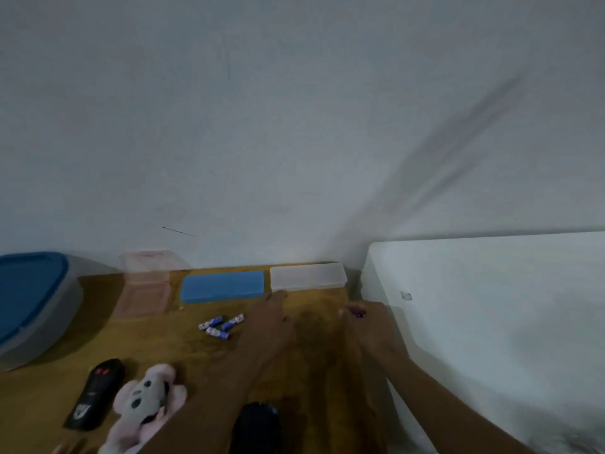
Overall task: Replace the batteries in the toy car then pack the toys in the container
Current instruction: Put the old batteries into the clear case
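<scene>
Three blue-and-white batteries (222,326) lie loose on the brown table (314,339). My left hand (273,317) stretches forward beside them, fingertips near the clear flat case (307,276), fingers apart and empty. My right hand (363,317) is closed around a small dark purple object (357,312), too blurred to identify. A dark toy (258,427), possibly the car, sits at the bottom edge under my left forearm. A pink-and-grey plush toy (147,401) lies at the lower left beside a black remote (95,393).
A grey container with a blue lid (29,299) stands at the far left. A clear pinkish box (147,286) and a blue flat case (222,286) line the wall. A white slab (491,322) borders the table on the right.
</scene>
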Available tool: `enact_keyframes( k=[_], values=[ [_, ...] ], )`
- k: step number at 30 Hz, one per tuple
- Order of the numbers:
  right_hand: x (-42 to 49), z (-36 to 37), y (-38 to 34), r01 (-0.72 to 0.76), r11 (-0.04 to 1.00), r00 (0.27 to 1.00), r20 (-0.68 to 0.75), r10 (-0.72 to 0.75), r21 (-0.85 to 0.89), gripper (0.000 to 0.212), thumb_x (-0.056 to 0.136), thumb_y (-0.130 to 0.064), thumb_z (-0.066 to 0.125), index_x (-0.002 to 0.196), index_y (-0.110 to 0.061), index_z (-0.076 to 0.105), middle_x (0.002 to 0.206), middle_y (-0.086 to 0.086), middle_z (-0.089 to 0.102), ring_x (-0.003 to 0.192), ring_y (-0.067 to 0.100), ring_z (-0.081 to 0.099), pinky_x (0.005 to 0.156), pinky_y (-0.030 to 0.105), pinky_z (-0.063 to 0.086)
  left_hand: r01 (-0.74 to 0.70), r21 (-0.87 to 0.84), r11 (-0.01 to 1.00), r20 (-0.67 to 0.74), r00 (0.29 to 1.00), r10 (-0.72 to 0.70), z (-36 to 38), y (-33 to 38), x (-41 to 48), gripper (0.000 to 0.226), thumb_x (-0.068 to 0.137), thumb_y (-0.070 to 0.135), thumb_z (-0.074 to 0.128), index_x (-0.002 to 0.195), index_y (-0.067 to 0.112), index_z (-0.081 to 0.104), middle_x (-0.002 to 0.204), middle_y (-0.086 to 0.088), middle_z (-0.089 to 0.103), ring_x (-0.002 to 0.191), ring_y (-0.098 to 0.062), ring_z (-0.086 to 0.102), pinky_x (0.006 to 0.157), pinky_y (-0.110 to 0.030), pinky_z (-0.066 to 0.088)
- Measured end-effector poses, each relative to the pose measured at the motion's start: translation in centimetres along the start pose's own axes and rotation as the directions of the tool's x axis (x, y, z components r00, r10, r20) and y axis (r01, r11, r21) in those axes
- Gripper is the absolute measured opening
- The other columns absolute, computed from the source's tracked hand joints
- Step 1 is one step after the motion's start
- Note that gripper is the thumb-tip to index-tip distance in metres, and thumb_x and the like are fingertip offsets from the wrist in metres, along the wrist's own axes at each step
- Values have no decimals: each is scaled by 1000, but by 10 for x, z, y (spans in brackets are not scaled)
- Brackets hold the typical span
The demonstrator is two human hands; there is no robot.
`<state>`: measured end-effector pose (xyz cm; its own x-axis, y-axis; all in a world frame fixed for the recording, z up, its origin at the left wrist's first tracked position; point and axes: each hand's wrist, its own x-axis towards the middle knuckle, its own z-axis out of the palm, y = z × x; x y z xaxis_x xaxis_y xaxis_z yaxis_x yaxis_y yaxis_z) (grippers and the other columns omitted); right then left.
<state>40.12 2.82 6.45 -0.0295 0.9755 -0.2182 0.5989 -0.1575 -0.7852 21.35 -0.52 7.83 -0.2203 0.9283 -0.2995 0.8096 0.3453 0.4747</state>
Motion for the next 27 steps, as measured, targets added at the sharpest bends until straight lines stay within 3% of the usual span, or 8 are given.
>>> enact_keyframes(
  k=[4, 10, 16, 21, 27],
  values=[
    [46, 10, 12, -6, 992, 1000, -24, 3, -129, 23, 90, -34, 60, 72, -21, 61, 70, -6, 62, 68, 7, 60, 78, 32, 57, -32, 57, 998, 24, 999, 31, 11, 12, 39, 54, 97, 33, 52, 146, 23, 32, 153, -3, 33, 136, -21, 38, 112, -35, 32],
    [95, 26, 23, -24, 987, 997, -74, 12, -158, 16, 91, -27, 60, 81, -15, 63, 85, 3, 67, 82, 19, 64, 77, 29, 52, -84, 169, 982, 79, 994, 71, 26, 23, 88, 64, 96, 15, 55, 151, 18, 24, 160, -3, 18, 146, -21, 21, 117, -35, 23],
    [117, 42, 32, -62, 998, 995, -74, 61, -14, 9, 88, -22, 65, 84, -14, 67, 83, 5, 70, 80, 20, 65, 78, 36, 56, -118, 333, 936, 108, 990, 86, 37, 29, 120, 66, 96, 5, 50, 153, 14, 18, 161, -6, 13, 148, -25, 11, 120, -41, 17],
    [124, 49, 36, -84, 990, 992, -83, 94, 109, 15, 90, -25, 63, 91, -12, 68, 90, 2, 70, 79, 14, 62, 74, 24, 52, -232, 577, 783, 165, 972, 167, 34, 37, 128, 61, 95, 2, 48, 149, 3, 22, 153, -17, 27, 139, -34, 27, 112, -44, 32],
    [125, 54, 38, -141, 984, 985, -86, 151, 108, 23, 93, -23, 57, 105, -6, 65, 107, 11, 68, 99, 28, 63, 92, 37, 50, -324, 746, 583, 250, 946, 206, 42, 48, 133, 65, 90, -7, 54, 144, -12, 19, 145, -39, 28, 131, -51, 38, 102, -51, 45]
  ],
)
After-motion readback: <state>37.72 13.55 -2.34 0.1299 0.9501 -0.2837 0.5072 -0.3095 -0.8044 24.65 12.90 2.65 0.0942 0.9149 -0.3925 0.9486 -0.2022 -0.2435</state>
